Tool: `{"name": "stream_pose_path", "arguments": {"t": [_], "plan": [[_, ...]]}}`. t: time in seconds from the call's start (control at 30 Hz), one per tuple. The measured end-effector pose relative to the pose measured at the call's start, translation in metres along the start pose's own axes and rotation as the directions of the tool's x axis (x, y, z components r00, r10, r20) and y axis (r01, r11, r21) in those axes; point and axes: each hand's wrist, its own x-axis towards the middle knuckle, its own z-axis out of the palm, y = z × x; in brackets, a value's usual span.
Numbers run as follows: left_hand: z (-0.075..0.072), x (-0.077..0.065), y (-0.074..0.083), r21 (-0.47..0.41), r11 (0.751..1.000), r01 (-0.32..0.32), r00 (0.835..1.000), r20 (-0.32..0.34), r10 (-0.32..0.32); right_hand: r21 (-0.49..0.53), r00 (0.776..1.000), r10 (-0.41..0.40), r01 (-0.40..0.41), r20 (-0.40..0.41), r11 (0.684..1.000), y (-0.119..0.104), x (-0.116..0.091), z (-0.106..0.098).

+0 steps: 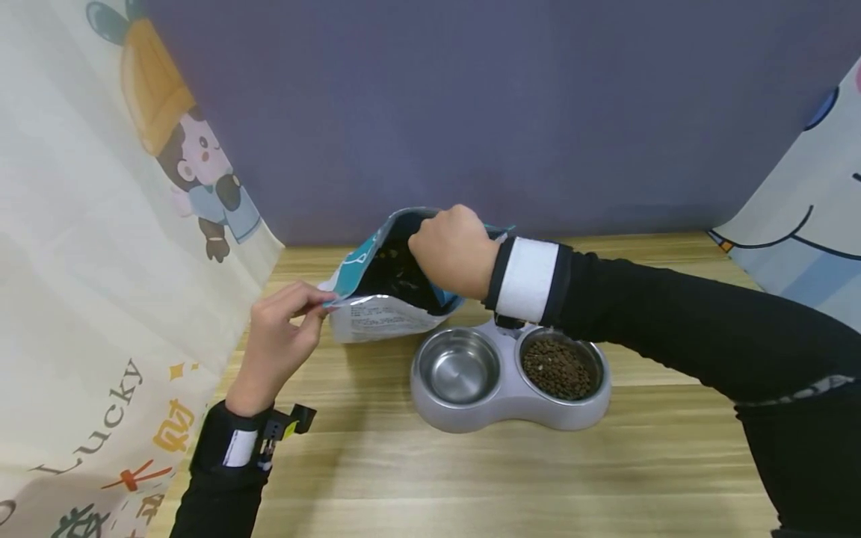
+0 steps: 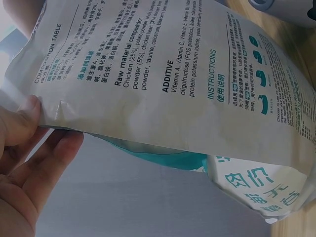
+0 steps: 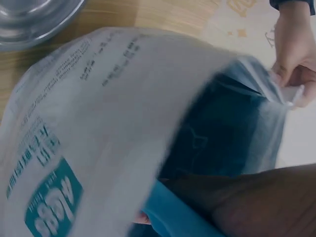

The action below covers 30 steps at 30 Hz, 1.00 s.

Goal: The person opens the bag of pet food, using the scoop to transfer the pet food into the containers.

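Note:
A white and teal pet food bag [image 1: 383, 317] stands with its mouth wide, its inside dark. My left hand [image 1: 285, 329] pinches the left corner of the mouth between thumb and fingers; the left wrist view shows that hand [image 2: 42, 153] beside the printed panel. Over the right part of the opening, my right hand [image 1: 457, 250] is curled round a bright blue scoop-like tool [image 3: 173, 212]. The tool's lower part is hidden in the bag. In front stands a grey double feeder [image 1: 507, 407]: its left steel bowl [image 1: 460, 366] is bare, the right one holds brown kibble [image 1: 557, 368].
The feeder is close to the bag's right front, below my right forearm [image 1: 646, 306]. Wood-grain table [image 1: 471, 486] lies underneath. A plain grey-blue backdrop [image 1: 471, 112] rises behind, with printed curtains at left [image 1: 67, 224] and right [image 1: 821, 209].

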Motion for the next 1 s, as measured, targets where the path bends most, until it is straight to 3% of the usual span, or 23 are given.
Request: {"name": "stream_pose_path", "arguments": {"t": [0.2, 0.63, 1.0], "plan": [[0.001, 0.002, 0.0, -0.001, 1.0, -0.004, 1.0, 0.015, 0.004, 0.022, 1.0, 0.022, -0.023, 0.02, 0.999, -0.003, 0.003, 0.008], [0.002, 0.0, 0.001, -0.01, 1.0, 0.007, 1.0, 0.002, -0.007, 0.125, 0.992, 0.001, 0.015, -0.128, 0.992, -0.005, 0.007, 0.033], [0.002, 0.0, 0.001, -0.006, 1.0, 0.017, 1.0, -0.006, -0.017, 0.264, 1.0, -0.008, 0.011, -0.01, 0.965, -0.006, 0.02, 0.042]]}}
